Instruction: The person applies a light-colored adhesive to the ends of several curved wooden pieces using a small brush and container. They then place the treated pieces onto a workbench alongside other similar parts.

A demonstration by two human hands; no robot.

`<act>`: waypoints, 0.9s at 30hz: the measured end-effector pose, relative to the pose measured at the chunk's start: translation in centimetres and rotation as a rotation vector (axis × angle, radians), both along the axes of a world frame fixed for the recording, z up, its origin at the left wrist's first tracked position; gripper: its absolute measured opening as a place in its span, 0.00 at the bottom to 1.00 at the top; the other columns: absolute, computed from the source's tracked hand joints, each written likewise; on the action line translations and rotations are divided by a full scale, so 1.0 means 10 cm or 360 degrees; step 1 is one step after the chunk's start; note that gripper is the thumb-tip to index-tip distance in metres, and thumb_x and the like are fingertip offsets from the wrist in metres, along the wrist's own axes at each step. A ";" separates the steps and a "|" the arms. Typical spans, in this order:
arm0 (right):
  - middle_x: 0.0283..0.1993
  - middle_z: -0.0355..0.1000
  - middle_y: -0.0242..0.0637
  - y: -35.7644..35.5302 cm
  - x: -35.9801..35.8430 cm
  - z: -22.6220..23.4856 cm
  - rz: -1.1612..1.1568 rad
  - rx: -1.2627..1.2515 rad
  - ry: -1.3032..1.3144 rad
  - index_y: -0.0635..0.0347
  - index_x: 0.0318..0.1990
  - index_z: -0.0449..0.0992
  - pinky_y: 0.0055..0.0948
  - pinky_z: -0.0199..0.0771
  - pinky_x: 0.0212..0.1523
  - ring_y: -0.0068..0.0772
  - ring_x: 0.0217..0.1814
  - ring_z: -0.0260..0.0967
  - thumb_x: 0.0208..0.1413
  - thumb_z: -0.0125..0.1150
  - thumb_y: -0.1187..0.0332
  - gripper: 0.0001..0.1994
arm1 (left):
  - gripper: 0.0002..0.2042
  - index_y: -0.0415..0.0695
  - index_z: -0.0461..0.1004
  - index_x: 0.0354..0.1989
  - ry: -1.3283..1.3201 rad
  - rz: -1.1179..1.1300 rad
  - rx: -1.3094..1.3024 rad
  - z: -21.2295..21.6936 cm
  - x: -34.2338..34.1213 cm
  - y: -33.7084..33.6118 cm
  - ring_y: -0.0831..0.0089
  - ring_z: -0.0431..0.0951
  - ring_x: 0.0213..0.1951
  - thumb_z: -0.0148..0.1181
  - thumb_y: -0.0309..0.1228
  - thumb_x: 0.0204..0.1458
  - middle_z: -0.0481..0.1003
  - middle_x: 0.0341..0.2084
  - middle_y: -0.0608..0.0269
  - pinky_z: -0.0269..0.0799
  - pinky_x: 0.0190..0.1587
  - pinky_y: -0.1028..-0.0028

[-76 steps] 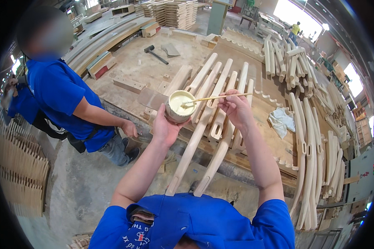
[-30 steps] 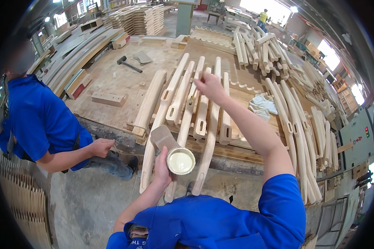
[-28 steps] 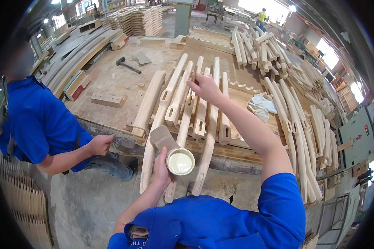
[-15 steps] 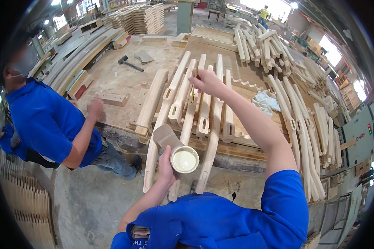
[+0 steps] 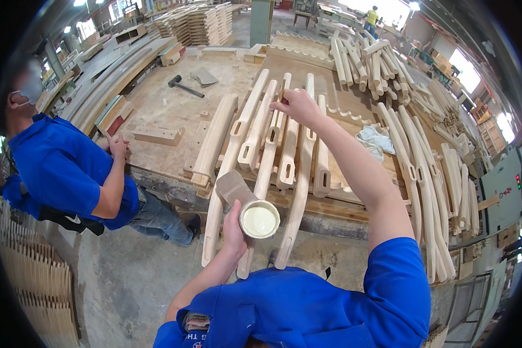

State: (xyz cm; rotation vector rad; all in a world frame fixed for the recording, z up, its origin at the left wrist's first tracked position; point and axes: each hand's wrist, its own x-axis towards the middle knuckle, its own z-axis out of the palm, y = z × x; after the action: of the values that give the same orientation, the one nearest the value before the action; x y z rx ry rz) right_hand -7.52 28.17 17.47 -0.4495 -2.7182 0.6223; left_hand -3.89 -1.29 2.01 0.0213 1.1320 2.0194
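A pale wooden worktop (image 5: 151,116) spreads across a workshop with a grey concrete floor (image 5: 133,278); on its far left part lie a black hammer (image 5: 187,89) and, nearer, a wooden block (image 5: 158,136), and on the right a white cloth (image 5: 376,142). A heap of wooden parts (image 5: 377,65) sits far right, a green post (image 5: 260,24) stands behind, and a person in a blue shirt (image 5: 64,168) stands at the left with hands together. White letters, partly cut off, show at the wearer's chest pocket (image 5: 196,336); a grey-green cabinet (image 5: 499,194) at the right carries red marks and small lights. The left grip (image 5: 234,233) is wrapped around the left side of a cup (image 5: 260,219) of cream liquid, held over the near ends of slotted wooden bars (image 5: 265,165). The right grip (image 5: 298,108) is farther away over those bars, fingers pinched on a thin stick (image 5: 282,91), mostly hidden; a bar's slot lies just nearer than the fingertips, and whether the stick touches it I cannot tell.
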 end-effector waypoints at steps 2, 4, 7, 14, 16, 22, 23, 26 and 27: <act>0.28 0.73 0.50 0.05 0.05 0.01 0.0053 0.0253 -0.0050 0.66 0.30 0.72 0.42 0.71 0.36 0.50 0.34 0.72 0.53 0.58 0.58 0.17 | 0.21 0.37 0.70 0.45 -0.0046 0.0010 0.0032 0.02 -0.01 -0.01 0.73 0.76 0.43 0.44 0.45 0.61 0.75 0.40 0.58 0.72 0.46 0.72; 0.29 0.73 0.50 0.05 0.11 0.04 0.0236 0.0360 -0.0110 0.66 0.31 0.72 0.42 0.71 0.37 0.51 0.34 0.72 0.54 0.58 0.58 0.16 | 0.22 0.36 0.70 0.46 -0.0095 0.0063 0.0074 0.02 -0.06 -0.02 0.72 0.76 0.44 0.43 0.45 0.61 0.74 0.41 0.58 0.71 0.47 0.72; 0.28 0.72 0.45 -0.21 0.29 0.14 0.0507 0.0249 0.0095 0.66 0.32 0.69 0.36 0.71 0.34 0.41 0.30 0.72 0.56 0.56 0.65 0.11 | 0.23 0.35 0.68 0.47 -0.0027 0.0202 0.0108 0.17 -0.12 -0.10 0.70 0.75 0.46 0.42 0.46 0.61 0.74 0.43 0.56 0.71 0.49 0.71; 0.24 0.70 0.38 -0.85 0.99 0.32 0.0557 -0.1079 0.0796 0.65 0.30 0.67 0.19 0.70 0.24 0.22 0.23 0.70 0.59 0.53 0.72 0.07 | 0.25 0.43 0.62 0.56 0.0020 0.0087 0.0015 0.42 -0.29 0.00 0.63 0.76 0.47 0.33 0.50 0.63 0.71 0.49 0.56 0.78 0.39 0.60; 0.22 0.69 0.36 -1.04 1.05 0.32 0.0502 -0.1058 0.0735 0.64 0.30 0.67 0.17 0.69 0.22 0.21 0.19 0.68 0.59 0.53 0.71 0.08 | 0.25 0.42 0.61 0.56 0.0107 0.0097 0.0006 0.44 -0.29 0.01 0.64 0.76 0.47 0.34 0.49 0.63 0.71 0.49 0.55 0.78 0.40 0.61; 0.22 0.70 0.34 -1.02 1.04 -0.05 0.0064 -0.1543 0.0553 0.61 0.31 0.66 0.18 0.69 0.21 0.21 0.18 0.67 0.59 0.55 0.67 0.09 | 0.24 0.38 0.62 0.53 0.0165 0.0059 0.0040 0.59 -0.21 0.10 0.66 0.77 0.46 0.34 0.47 0.63 0.71 0.46 0.53 0.79 0.38 0.64; 0.21 0.69 0.33 -1.00 1.03 -0.14 -0.0043 -0.1734 0.0585 0.61 0.31 0.66 0.18 0.69 0.21 0.21 0.18 0.67 0.58 0.55 0.67 0.08 | 0.24 0.37 0.63 0.52 0.0145 0.0075 0.0058 0.62 -0.20 0.11 0.66 0.77 0.45 0.33 0.47 0.63 0.72 0.45 0.53 0.80 0.36 0.65; 0.27 0.72 0.37 -0.89 1.17 -0.45 0.0026 -0.2124 0.0786 0.60 0.35 0.68 0.25 0.74 0.28 0.25 0.24 0.71 0.58 0.54 0.69 0.05 | 0.24 0.37 0.63 0.53 0.0162 0.0033 0.0127 0.58 -0.21 0.10 0.66 0.76 0.46 0.34 0.47 0.63 0.71 0.46 0.52 0.79 0.38 0.64; 0.28 0.72 0.37 -0.92 1.20 -0.50 0.0065 -0.2240 0.0867 0.61 0.36 0.68 0.26 0.75 0.30 0.26 0.26 0.72 0.58 0.53 0.69 0.05 | 0.24 0.37 0.63 0.53 0.0144 0.0047 0.0141 0.57 -0.23 0.09 0.66 0.76 0.46 0.34 0.47 0.63 0.71 0.47 0.52 0.79 0.39 0.64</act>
State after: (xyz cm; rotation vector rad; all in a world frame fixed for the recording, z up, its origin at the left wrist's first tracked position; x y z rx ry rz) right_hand 4.52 19.02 12.49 -0.3927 -1.4111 2.2028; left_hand -6.16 -0.38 7.67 0.1431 1.1037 2.1117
